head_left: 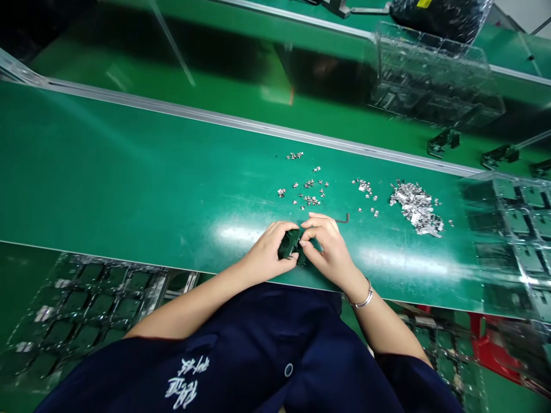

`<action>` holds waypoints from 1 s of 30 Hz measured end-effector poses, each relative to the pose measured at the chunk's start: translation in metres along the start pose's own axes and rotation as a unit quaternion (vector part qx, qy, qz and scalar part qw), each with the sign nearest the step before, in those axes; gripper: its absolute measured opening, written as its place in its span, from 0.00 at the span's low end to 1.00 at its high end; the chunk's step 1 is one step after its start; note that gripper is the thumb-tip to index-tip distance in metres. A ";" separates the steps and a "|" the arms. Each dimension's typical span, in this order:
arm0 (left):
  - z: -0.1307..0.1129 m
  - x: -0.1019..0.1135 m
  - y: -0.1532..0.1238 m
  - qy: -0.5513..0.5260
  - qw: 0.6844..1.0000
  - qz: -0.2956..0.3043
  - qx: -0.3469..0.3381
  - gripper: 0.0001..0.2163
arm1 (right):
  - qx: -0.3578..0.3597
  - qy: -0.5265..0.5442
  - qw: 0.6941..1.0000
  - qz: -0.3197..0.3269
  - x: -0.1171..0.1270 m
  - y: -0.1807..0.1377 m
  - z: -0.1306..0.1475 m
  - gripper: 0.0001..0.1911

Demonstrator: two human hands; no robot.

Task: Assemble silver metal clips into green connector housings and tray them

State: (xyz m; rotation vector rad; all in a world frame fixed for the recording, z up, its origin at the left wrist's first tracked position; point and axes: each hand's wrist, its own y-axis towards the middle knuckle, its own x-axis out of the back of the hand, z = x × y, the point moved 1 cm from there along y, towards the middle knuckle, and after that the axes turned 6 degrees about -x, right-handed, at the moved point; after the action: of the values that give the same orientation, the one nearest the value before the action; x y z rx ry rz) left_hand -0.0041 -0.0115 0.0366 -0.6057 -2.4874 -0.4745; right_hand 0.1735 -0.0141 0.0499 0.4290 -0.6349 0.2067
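My left hand (pixel 270 252) is closed around a small dark green part with a boxy outline (pixel 289 243), held just above the green work surface near its front edge. Thumb and forefinger of my right hand (pixel 325 246) are pinched together against the right side of this part. Whether a small piece sits between those fingertips, I cannot make out. Just beyond my right hand lies a dark hex key (pixel 344 218). Small shiny metal pieces (pixel 310 201) are scattered on the surface past both hands.
A larger heap of metal pieces (pixel 416 207) lies to the right. Clear plastic trays (pixel 516 229) stand at the right end, with another tray (pixel 94 315) below the front edge at left. A metal rail (pixel 241 123) runs along the back, with dark parts (pixel 443 142) behind it.
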 end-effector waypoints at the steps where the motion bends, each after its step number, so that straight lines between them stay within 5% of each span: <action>1: 0.000 0.000 0.000 0.001 1.000 0.002 0.001 0.19 | 0.002 -0.002 1.000 0.000 -0.001 0.000 0.001 0.05; 12: -0.001 -0.004 -0.002 0.115 0.992 -0.012 -0.055 0.21 | -0.047 0.006 0.999 0.004 -0.003 0.001 0.001 0.05; 19: 0.004 -0.001 -0.001 0.045 0.998 0.025 -0.020 0.22 | -0.075 0.040 0.996 0.014 -0.007 -0.001 -0.001 0.04; 30: -0.005 -0.007 0.012 0.111 0.993 -0.034 -0.018 0.14 | -0.114 0.052 0.991 -0.055 -0.015 -0.005 0.000 0.04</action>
State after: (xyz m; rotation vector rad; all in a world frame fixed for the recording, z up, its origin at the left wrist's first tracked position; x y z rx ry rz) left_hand 0.0094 -0.0061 0.0387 -0.4575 -2.2978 -0.5817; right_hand 0.1634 -0.0199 0.0394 0.2300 -0.5230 0.0506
